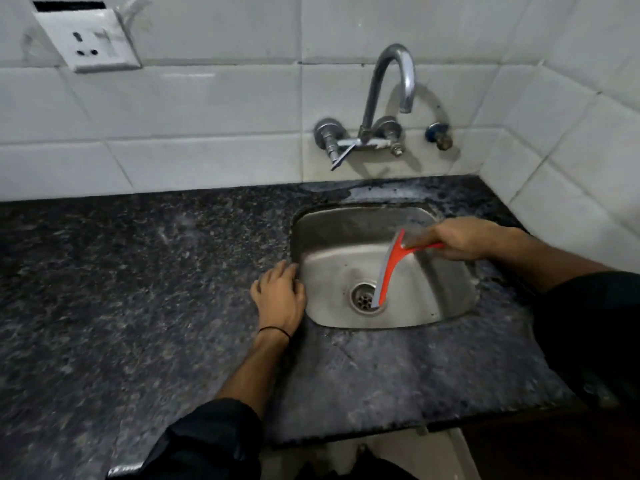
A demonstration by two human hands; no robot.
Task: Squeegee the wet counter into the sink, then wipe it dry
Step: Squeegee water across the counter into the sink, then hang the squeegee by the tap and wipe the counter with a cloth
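A steel sink (pixel 446 292) is set into a dark speckled granite counter (pixel 138 289). My right hand (pixel 460 239) grips the handle of a red squeegee (pixel 389 268) and holds it over the sink bowl. Its grey blade hangs down, with the lower end above the drain (pixel 362 299). My left hand (pixel 278 296) rests flat on the counter at the sink's left rim, fingers spread, holding nothing. A wet sheen shows on the counter behind the sink (pixel 374 192).
A chrome wall tap (pixel 391 84) arches over the back of the sink. A white tiled wall runs behind the counter and turns a corner at the right. A white power socket (pixel 90 38) sits on the wall at the upper left. The counter's front edge is near me.
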